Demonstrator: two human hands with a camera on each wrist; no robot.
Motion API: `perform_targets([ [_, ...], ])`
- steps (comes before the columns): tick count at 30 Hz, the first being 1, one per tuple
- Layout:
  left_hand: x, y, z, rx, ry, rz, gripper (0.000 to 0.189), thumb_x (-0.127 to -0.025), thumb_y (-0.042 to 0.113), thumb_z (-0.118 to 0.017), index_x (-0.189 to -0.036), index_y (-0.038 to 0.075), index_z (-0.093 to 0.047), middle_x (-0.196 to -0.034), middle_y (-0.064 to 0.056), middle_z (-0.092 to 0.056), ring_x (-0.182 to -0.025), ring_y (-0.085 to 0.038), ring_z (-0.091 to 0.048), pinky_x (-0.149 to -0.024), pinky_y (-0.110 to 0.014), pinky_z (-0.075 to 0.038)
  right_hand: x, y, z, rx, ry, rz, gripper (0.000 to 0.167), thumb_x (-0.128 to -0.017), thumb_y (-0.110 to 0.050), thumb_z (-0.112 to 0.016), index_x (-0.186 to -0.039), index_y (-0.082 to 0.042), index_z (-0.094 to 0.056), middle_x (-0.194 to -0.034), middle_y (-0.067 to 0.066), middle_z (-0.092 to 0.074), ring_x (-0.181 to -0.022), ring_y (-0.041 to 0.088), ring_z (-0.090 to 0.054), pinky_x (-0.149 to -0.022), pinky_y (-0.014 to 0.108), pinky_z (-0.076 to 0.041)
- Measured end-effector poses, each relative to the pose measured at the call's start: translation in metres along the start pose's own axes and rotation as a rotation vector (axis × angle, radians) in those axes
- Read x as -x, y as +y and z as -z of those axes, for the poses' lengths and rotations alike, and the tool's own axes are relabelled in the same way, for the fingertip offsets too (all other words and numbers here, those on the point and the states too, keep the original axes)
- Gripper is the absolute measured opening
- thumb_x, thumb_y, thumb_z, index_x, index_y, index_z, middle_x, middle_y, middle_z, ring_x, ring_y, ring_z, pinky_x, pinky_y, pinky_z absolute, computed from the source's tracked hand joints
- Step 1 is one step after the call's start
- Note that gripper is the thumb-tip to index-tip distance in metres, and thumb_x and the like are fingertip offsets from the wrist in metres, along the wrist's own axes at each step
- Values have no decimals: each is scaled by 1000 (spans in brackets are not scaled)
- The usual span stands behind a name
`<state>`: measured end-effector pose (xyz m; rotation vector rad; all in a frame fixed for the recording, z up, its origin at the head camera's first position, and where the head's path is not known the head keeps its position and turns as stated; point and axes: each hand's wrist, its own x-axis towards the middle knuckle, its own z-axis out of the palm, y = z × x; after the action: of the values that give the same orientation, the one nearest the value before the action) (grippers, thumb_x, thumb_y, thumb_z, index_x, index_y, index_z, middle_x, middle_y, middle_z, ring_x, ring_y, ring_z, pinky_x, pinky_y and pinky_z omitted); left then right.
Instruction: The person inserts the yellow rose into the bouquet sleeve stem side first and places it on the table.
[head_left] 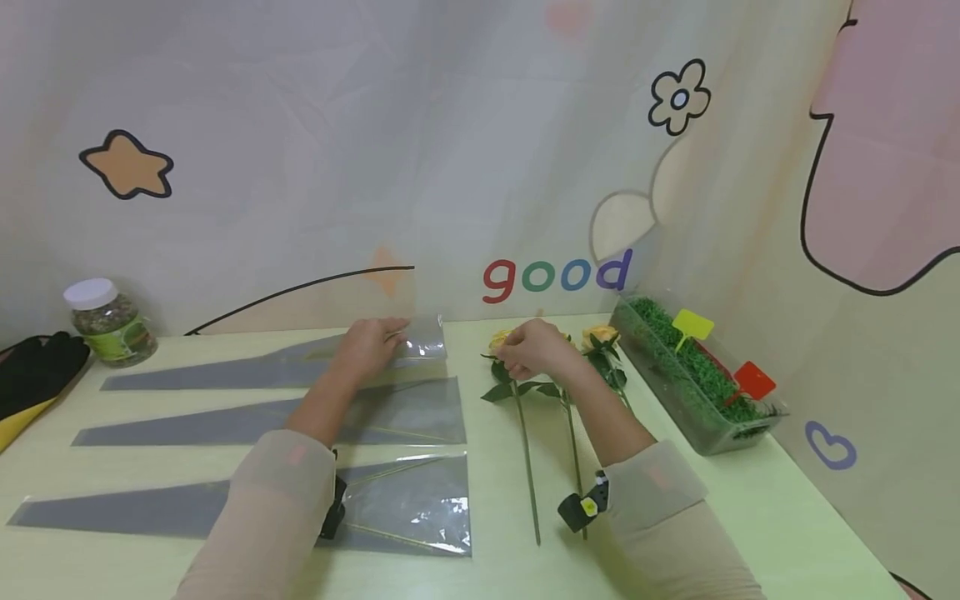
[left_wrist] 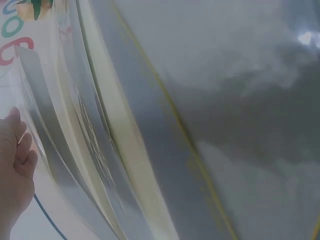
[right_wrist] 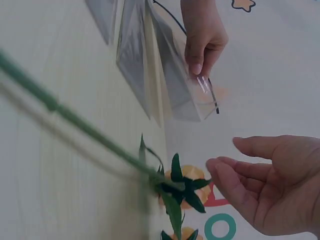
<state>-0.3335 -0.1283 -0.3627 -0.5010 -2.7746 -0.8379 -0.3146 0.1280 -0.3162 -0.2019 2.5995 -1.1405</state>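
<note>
Left grip (head_left: 367, 347) pinching plastic sleeve (head_left: 425, 340); wall lettering (head_left: 562, 276): "good".

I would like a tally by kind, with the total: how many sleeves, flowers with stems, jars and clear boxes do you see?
Sleeves: 3
Flowers with stems: 3
Jars: 1
Clear boxes: 1
Total: 8

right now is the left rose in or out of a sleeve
Out: the left rose is uncovered, right of the three sleeves in the head view.
</note>
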Motion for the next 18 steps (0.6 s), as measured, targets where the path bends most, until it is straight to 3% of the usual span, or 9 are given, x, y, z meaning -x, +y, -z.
perform_targets([
  [2,1,0,2,0,0,-3,33,-91,11,-59,-121,0,-60,-120,-17,-58,-112,-35,-53,-94,-45,-41,3,4,1,50,-24,-27,21,-89,-11,-63,-90,10,-66,-70,11,-62,-58,14,-58,-62,28,-54],
  [6,1,0,4,-6,0,-5,33,-91,12,-59,-122,0,-60,-121,-17,-57,-113,-35,-52,-95,-45,-40,8,13,2,153,-22,-38,21,-87,-11,-65,-77,8,-67,-59,6,-58,-58,19,-62,-60,29,-54],
  [18,2,1,4,-4,-34,19,35,-92,13,-58,-125,2,-58,-123,-16,-56,-115,-35,-51,-95,-46,-40,-4,28,-7,162,-4,-62,13,-82,-5,-67,-85,7,-71,-62,8,-65,-52,14,-63,-54,27,-54],
])
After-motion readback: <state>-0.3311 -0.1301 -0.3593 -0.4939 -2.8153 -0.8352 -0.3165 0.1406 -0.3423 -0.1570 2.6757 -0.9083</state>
